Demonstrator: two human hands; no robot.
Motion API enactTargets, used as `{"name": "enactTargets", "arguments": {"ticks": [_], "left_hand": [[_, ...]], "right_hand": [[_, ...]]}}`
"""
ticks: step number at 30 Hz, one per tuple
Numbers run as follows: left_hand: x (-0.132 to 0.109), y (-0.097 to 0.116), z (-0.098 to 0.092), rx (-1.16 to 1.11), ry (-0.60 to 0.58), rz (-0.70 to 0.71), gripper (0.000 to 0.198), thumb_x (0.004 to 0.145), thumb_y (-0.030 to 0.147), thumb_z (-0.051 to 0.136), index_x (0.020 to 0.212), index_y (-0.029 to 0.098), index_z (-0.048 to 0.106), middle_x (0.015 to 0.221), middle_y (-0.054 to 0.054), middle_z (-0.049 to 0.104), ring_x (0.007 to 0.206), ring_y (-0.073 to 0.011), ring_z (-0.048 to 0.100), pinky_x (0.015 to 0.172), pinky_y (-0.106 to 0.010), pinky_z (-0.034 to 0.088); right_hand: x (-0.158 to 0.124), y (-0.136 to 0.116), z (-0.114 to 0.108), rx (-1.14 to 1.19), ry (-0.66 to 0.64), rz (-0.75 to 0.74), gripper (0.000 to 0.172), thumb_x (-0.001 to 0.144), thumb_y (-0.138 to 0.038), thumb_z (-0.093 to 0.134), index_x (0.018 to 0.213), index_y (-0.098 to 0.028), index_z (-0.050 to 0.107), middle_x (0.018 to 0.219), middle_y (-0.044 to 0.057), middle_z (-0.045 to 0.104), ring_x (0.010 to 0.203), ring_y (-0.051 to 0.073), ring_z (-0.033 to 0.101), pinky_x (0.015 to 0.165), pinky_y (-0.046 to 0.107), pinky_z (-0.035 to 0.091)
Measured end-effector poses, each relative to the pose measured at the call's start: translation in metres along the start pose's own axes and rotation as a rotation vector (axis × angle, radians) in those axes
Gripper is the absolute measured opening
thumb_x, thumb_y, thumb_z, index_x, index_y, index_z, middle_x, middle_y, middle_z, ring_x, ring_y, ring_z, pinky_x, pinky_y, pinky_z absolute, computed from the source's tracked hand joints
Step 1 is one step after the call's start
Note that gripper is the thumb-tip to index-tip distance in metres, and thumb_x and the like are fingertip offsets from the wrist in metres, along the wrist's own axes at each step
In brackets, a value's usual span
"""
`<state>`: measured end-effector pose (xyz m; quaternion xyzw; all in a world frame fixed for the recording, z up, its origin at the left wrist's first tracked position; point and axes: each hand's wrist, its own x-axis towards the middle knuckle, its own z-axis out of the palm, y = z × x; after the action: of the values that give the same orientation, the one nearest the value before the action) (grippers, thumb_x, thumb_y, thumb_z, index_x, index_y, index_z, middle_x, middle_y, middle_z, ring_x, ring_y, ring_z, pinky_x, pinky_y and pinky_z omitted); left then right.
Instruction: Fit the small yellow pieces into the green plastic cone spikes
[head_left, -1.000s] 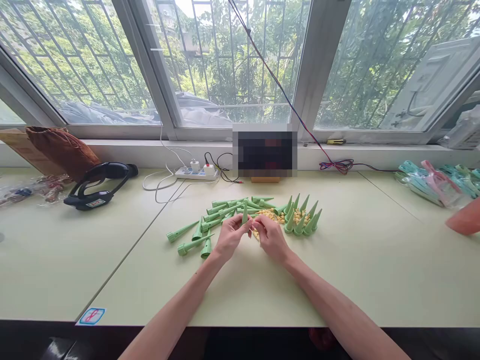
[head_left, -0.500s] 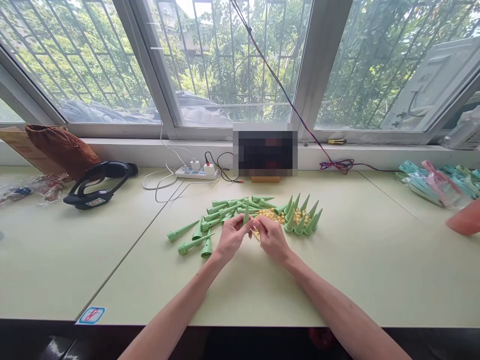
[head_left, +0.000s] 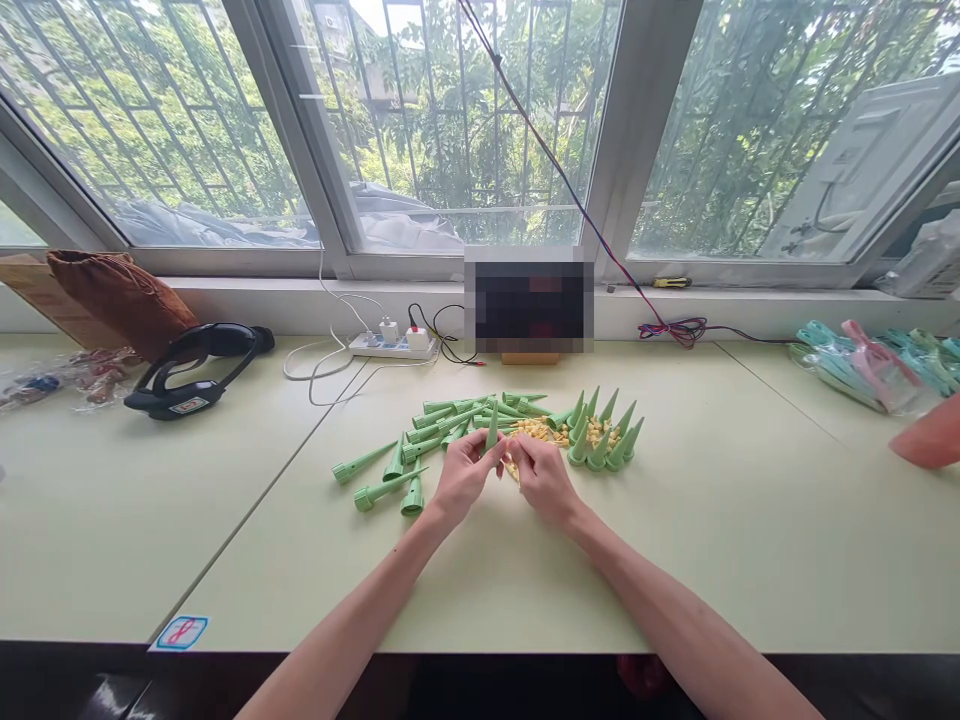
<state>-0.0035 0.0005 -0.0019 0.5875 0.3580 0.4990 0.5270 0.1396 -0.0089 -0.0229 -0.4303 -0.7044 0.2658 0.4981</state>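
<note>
green cone (head_left: pixel 492 428): tip up (base hidden); lying cones (head_left: pixel 384 489): mostly left; standing cones (head_left: pixel 598 455): right; yellow pieces (head_left: pixel 537 429): some among these

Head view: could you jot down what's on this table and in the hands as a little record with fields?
left hand: holds a green cone, tip up
right hand: fingers pinched beside the left's; whether they hold anything is hidden
loose cones: mostly lying, left of and beyond the left hand
standing cones: tips up, right of the right hand
yellow bits: beyond the right hand and among the standing cones
table: pale green
far left: headset, brown bag
</note>
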Motion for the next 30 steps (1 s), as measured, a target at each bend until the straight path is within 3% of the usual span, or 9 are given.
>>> {"name": "enactTargets", "arguments": {"ticks": [22,30], "left_hand": [[-0.0001,-0.0013,0.0009,0.006,0.022,-0.008,0.027,0.079,0.041,0.073,0.085,0.015,0.066,0.07,0.0,0.057,0.059,-0.0107,0.052,0.057,-0.025,0.044],[0.0001,-0.0041,0.0016,0.02,0.05,-0.028,0.028,0.079,0.041,0.072,0.089,0.015,0.066,0.072,0.0,0.06,0.06,-0.0118,0.055,0.061,-0.026,0.047]], "right_hand": [[0.0,-0.0065,0.0014,0.04,0.007,0.097,0.043,0.101,-0.038,0.036,0.066,-0.019,0.054,0.061,-0.001,0.049,0.054,0.012,0.041,0.054,0.026,0.031],[0.0002,-0.003,0.0034,0.061,0.034,0.154,0.044,0.1,-0.043,0.036,0.065,-0.019,0.048,0.057,-0.003,0.044,0.053,0.012,0.038,0.052,0.025,0.029]]}}
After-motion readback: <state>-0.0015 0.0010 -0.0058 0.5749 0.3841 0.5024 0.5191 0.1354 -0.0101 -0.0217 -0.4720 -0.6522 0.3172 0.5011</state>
